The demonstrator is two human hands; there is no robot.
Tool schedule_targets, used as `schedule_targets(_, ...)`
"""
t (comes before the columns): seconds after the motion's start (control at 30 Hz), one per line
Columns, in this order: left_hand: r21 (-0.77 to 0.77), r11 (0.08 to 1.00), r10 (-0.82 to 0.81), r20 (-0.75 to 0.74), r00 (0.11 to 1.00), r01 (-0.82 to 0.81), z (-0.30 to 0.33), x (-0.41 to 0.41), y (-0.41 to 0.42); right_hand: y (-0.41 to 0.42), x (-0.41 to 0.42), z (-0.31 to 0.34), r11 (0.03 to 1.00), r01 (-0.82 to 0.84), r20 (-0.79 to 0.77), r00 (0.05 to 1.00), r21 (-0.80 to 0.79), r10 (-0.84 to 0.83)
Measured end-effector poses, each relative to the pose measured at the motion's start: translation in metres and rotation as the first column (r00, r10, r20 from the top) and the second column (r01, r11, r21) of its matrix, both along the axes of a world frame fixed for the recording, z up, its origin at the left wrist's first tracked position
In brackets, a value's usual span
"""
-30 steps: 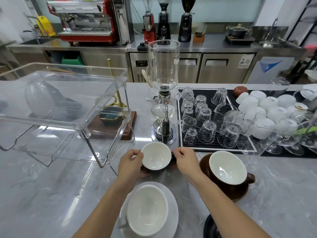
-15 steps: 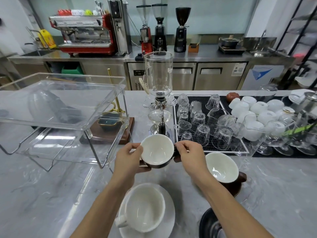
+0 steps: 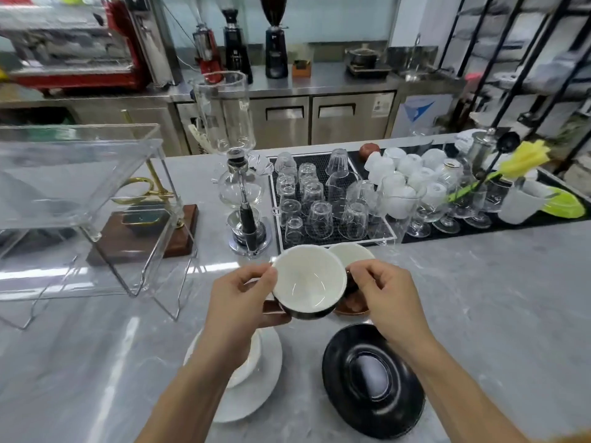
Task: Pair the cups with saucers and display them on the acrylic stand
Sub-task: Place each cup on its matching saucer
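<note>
Both hands (image 3: pixel 243 302) (gripping) on black cup (image 3: pixel 308 282)

Bright, even indoor light with motion blur toward the edges.

White glare streaks lie on the grey marble counter (image 3: pixel 96 362) at near left and under the acrylic stand (image 3: pixel 80 187), whose clear walls wash out what is behind them. A small highlight glints inside the black cup (image 3: pixel 308 281), and the black saucer (image 3: pixel 372 378) mirrors a pale patch. Shadows are soft and faint. The red espresso machine (image 3: pixel 73 49) at far left smears; straight lines bow at the borders.
</note>
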State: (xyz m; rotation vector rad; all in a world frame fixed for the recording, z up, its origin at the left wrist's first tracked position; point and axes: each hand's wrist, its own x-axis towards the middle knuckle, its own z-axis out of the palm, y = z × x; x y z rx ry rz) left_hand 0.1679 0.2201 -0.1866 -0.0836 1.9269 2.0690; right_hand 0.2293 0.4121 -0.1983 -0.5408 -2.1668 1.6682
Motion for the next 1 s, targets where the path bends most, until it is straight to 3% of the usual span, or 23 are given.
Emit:
schedule_targets(0.1, 0.015, 0.997, -0.076, 0.021, 0.997, 0.076, -0.006, 0.016, 0.017, 0.013, 0.030, -0.003, 0.997, 0.057, 0.036, 0.998, -0.046, -0.055)
schedule_targets(0.23, 0.007, 0.986, -0.167, 0.049, 0.985, 0.167, -0.020, 0.035, 0.032, 0.028, 0.063, -0.018, 0.990, 0.123, 0.124, 0.984, 0.066, -0.130)
schedule_targets(0.43, -0.038, 0.964, -0.258, 0.116, 0.959, 0.264, -0.044, 0.055, 0.046, 0.036, 0.101, -0.034, 0.987, 0.156, 0.205, 0.966, 0.032, -0.159)
schedule_targets(1.0, -0.106, 0.946, -0.282, 0.191, 0.940, 0.305, -0.075, 0.071, 0.053, 0.040, 0.130, -0.069, 0.987, 0.158, 0.273, 0.952, -0.038, -0.142)
